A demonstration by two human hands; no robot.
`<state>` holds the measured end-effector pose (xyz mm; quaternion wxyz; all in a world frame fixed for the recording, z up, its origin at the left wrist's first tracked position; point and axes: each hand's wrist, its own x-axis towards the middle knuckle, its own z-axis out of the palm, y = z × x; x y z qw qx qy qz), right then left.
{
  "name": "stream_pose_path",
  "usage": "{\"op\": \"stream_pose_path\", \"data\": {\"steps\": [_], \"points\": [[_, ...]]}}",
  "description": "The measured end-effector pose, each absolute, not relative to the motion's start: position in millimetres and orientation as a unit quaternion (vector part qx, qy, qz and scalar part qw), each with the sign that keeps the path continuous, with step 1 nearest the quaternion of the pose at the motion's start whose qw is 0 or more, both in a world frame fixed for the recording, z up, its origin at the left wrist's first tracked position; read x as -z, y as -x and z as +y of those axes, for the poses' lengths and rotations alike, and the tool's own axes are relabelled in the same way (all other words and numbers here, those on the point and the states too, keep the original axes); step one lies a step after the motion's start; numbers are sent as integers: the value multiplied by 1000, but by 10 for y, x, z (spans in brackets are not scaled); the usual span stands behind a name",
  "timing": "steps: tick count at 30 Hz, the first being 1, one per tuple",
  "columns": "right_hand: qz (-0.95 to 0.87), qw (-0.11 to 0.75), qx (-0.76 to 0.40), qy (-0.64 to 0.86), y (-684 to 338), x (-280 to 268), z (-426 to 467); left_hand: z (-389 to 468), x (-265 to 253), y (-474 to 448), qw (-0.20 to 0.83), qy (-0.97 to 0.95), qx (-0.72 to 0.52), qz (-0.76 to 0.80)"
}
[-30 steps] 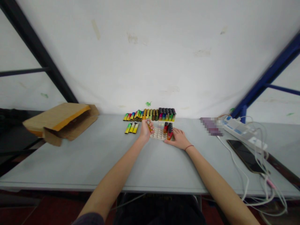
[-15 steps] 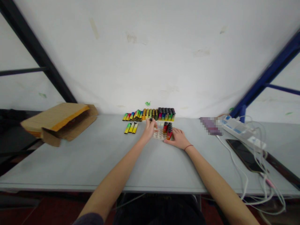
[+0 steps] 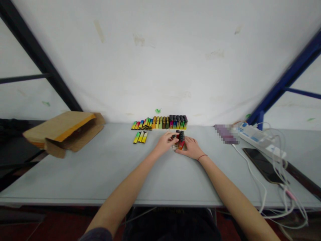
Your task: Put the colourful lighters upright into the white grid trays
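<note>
A pale tray (image 3: 173,147) with round holes sits at the middle of the table, mostly hidden by my hands. Red lighters (image 3: 181,145) with black tops stand upright along its right side. My left hand (image 3: 167,142) is over the tray's left part, fingers pinched around a dark-topped lighter (image 3: 173,136), close against the standing ones. Around the tray's right edge curls my right hand (image 3: 192,148), its thumb at the front corner and its fingers behind. Three yellow-green lighters (image 3: 140,137) lie flat to the left.
Behind, rows of upright lighters (image 3: 178,122) and a pile of loose ones (image 3: 146,124) line the wall. An open cardboard box (image 3: 67,129) lies at left. On the right are a power strip (image 3: 260,142), a phone (image 3: 260,165), white cables (image 3: 250,174) and a pixelated purple item (image 3: 225,134).
My left hand has moved right with the lighter, from the tray's left edge to beside the standing red lighters. My right hand has stayed in place.
</note>
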<state>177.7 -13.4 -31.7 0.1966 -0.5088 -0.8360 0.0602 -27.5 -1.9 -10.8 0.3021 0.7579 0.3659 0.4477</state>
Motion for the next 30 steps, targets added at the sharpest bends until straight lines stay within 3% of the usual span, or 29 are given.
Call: {"op": "stream_pose_path", "data": {"steps": [15,24,30], "points": [[-838,210,-74,498,-1813,323,-96,-22,102,287,179,-784,-472,360],[-838,204,-70,501,-1847,291,-65,-41,87,278,123,-826,-421,353],[-832,203,-75,510,-1868,249,-33,-94,-131,446,16,-771,-341,538]]}}
